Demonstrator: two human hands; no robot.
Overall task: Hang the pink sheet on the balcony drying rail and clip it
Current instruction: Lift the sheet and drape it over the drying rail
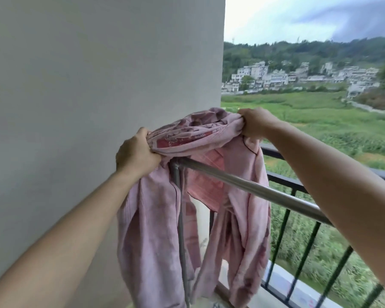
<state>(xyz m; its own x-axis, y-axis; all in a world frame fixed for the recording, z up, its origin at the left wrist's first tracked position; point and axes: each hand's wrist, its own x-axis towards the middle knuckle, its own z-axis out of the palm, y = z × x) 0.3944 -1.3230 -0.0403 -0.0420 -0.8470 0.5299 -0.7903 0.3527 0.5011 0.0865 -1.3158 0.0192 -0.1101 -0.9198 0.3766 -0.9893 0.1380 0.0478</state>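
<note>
One wide-angle view from the head looks forward and slightly down along both arms, close on the left hand and right hand, facing the wall and balcony railing.

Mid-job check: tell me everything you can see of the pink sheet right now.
The pink sheet looks like thin, crumpled fabric, pale pink with a darker red printed patch near the top. It is bunched, not spread. The left hand grips one gathered end and the right hand the other, holding its middle above the metal drying rail at the wall end. Two long folds hang down, one on either side of the rail's upright post. No clip shows on it.
</note>
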